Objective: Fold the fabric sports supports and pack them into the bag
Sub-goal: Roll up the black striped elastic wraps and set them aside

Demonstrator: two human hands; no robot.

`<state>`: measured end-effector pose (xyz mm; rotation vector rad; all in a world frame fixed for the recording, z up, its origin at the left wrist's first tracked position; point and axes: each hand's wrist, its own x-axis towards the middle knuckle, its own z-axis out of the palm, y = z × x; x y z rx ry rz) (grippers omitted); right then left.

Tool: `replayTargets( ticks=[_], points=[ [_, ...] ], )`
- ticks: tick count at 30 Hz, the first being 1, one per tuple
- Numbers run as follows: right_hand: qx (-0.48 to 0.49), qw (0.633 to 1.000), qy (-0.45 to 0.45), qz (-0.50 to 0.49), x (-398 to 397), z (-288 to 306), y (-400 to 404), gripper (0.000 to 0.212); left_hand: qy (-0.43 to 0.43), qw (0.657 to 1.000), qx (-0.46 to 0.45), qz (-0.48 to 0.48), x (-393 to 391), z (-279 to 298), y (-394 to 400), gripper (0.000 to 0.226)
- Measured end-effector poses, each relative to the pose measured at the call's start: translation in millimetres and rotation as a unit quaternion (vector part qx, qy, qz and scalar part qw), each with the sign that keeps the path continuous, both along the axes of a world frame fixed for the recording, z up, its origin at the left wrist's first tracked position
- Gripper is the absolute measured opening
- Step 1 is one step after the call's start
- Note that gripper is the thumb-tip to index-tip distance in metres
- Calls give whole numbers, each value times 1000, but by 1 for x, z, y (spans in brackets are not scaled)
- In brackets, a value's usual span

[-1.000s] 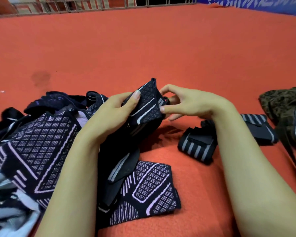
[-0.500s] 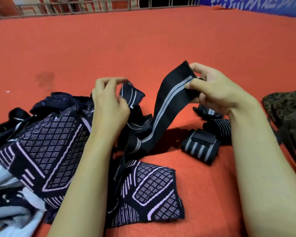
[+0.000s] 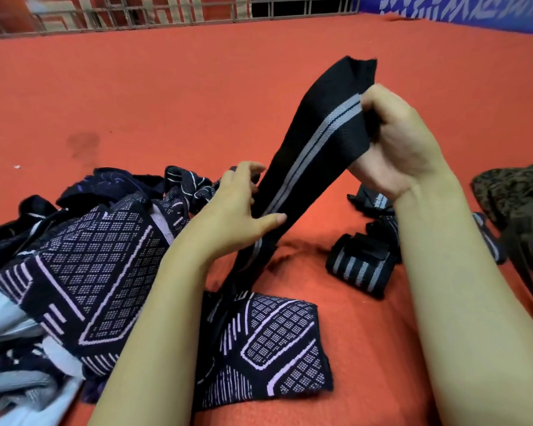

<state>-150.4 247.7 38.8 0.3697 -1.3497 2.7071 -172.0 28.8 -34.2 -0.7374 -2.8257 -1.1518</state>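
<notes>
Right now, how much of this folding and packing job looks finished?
Early on, it seems. Done: a rolled striped wrap lies on the red mat, not yet in the camouflage bag. In hand: the right hand grips the top of a black strap with a grey stripe, and the left hand pinches it lower down. Left: the patterned pile and the flat patterned sleeve.

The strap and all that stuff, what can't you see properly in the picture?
Head view only:
- Strap: its lower end disappears behind the left hand and the patterned support, so its length is unknown.
- Right hand: the strap covers its fingertips, so the exact grip is hidden.
- Bag: cut off by the right edge; contents unseen.
- Pile: cut off at the left edge, pieces overlap, count unclear.
- Rolled wraps: partly behind the right forearm.
</notes>
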Motion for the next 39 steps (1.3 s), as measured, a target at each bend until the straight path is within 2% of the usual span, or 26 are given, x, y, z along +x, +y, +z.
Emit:
replayTargets(
  ticks=[3,5,7,9,13,16,17,20,22,25,27,30,35,39],
  points=[
    [-40,998,-2,53,-1,-1,-4,20,48,998,39,14,-3,-2,-1,64],
    [-48,996,-2,75,1,-1,-7,17,63,998,9,11,-2,-1,-2,47],
    [-33,997,3,72,3,-2,-9,18,40,999,-23,0,-1,-3,-1,29],
    [21,999,22,35,3,-3,-9,17,44,999,-9,10,0,-3,-1,18],
    [146,987,61,-6,5,-5,-9,21,78,987,115,77,6,10,1,19],
    [215,975,54,-9,1,-8,-5,21,-48,938,339,55,15,27,4,22],
    [238,970,54,-2,0,-10,-4,20,-88,918,384,54,16,31,3,25],
    [289,953,80,47,3,-13,-2,18,-157,872,459,69,10,33,-2,30],
    [290,948,88,98,7,-14,1,16,-184,843,500,72,6,33,-5,41],
    [292,940,88,151,10,-16,7,11,-213,826,517,70,4,33,-8,61],
    [303,932,94,177,13,-17,10,14,-206,834,510,42,6,34,-9,57],
    [328,923,100,175,11,-21,16,28,-166,871,460,-40,10,37,-13,35],
    [294,944,101,111,10,-21,16,37,-114,942,277,-150,22,45,-24,43],
    [278,949,134,61,8,-19,12,39,-125,954,227,-150,26,49,-25,54]
  ],
)
